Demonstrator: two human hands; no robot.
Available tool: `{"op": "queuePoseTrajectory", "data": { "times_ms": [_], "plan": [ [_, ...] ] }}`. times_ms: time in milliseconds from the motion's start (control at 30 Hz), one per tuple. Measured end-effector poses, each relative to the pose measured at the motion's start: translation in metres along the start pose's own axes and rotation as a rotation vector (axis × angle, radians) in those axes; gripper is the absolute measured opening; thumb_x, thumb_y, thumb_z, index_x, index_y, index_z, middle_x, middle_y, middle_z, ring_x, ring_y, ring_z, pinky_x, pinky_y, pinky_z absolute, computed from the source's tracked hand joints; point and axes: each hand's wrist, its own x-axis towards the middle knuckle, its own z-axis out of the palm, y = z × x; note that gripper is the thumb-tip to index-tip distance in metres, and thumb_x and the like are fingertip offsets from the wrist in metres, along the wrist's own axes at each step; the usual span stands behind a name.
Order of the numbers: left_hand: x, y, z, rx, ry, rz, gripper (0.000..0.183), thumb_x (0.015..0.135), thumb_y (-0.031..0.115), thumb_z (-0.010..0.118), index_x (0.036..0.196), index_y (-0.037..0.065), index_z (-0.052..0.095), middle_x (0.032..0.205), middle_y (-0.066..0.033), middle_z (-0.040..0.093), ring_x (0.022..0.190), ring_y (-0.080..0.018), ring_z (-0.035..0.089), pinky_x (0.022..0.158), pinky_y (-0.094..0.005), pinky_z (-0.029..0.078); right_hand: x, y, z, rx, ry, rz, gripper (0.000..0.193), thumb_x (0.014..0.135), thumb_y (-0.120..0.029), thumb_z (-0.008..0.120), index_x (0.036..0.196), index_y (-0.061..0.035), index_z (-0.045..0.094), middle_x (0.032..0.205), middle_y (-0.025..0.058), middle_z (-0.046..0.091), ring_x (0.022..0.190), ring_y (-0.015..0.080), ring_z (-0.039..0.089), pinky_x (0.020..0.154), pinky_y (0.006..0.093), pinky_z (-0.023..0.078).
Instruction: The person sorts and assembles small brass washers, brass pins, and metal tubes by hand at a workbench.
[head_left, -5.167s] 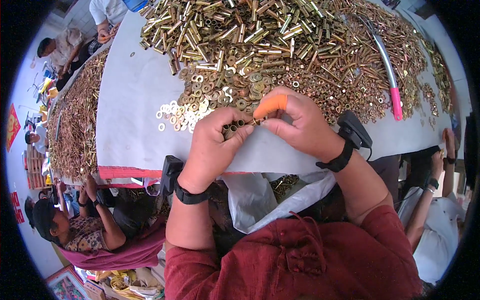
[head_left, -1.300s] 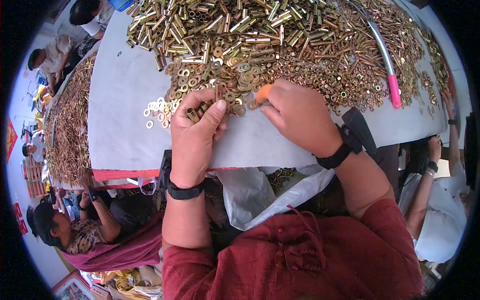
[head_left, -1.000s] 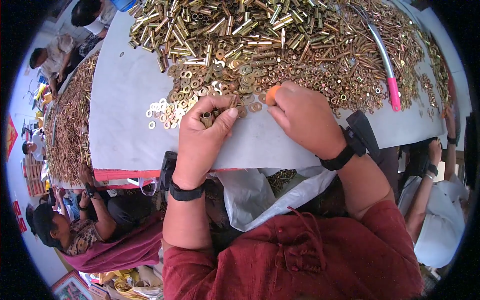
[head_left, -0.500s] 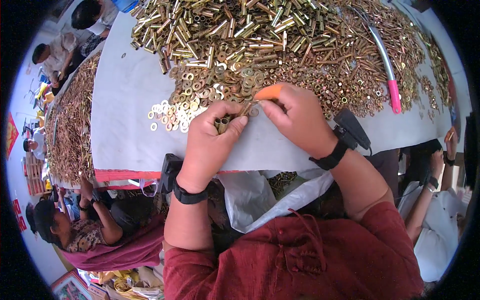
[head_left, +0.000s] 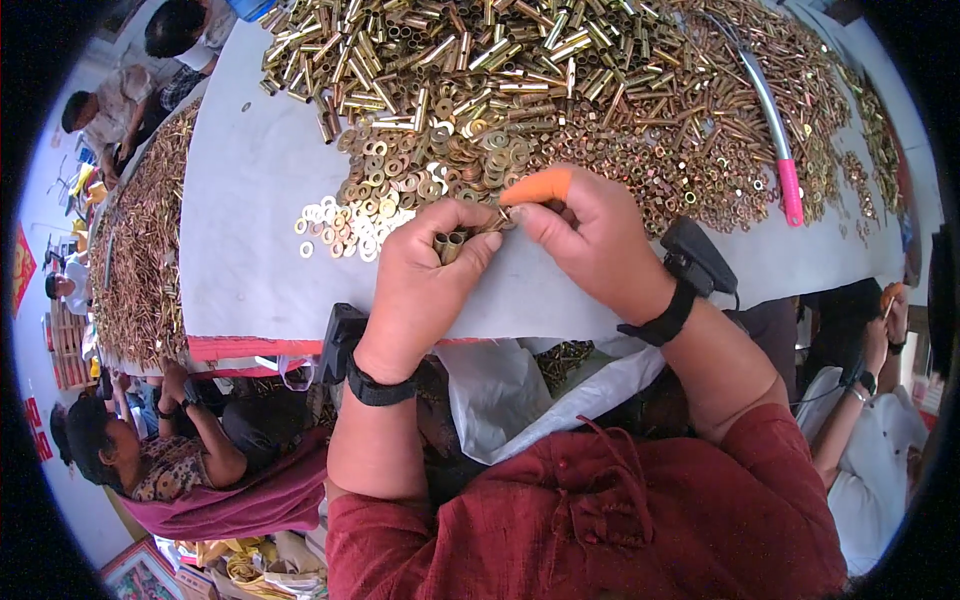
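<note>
My left hand (head_left: 425, 255) is closed round several brass-coloured metal sleeves (head_left: 449, 243), their open ends showing between thumb and fingers. At its fingertips a thin metal piece, perhaps a bolt end, sticks out toward the right. My right hand (head_left: 590, 235), with an orange cover (head_left: 540, 185) on its index finger, pinches a small washer (head_left: 508, 223) against that end; the fingers hide most of it. Both hands meet above the table's near part. Just beyond them lie loose flat washers (head_left: 385, 205) and a heap of small nuts (head_left: 650, 170).
A large pile of metal sleeves (head_left: 480, 50) covers the far table. A curved metal tool with a pink handle (head_left: 789, 190) lies at right. A white sack (head_left: 500, 400) hangs below the table edge. Other people sit at left and right, by another heap (head_left: 145, 240).
My right fingertips have moved slightly left, closer to my left fingertips, and cover more of the washer. The left hand stays nearly in place, still holding the sleeves.
</note>
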Motion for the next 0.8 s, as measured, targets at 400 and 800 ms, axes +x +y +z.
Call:
{"op": "queuePoseTrajectory", "data": {
  "times_ms": [400,800],
  "plan": [
    [0.000,0.003,0.000,-0.226,0.090,-0.106,0.013,0.089,0.007,0.069,0.100,0.003,0.067,0.080,0.0020,0.062,0.063,-0.0040,0.051,0.057,-0.0195,0.043,0.000,0.010,-0.040,-0.535,-0.190,0.050,0.019,0.083,-0.013,0.062,0.102,-0.0082,0.063,0.086,0.0131,0.064,0.081,0.0321,0.064,0.068,0.0419,0.051],
    [0.000,0.005,-0.001,-0.216,0.075,-0.113,0.013,0.089,0.008,0.069,0.100,0.002,0.066,0.079,0.0020,0.061,0.062,-0.0040,0.049,0.055,-0.0191,0.041,-0.003,0.002,-0.041,-0.586,-0.183,0.078,0.021,0.080,-0.015,0.068,0.099,-0.0082,0.063,0.085,0.0108,0.061,0.081,0.0300,0.062,0.069,0.0402,0.049]
  ]
}}
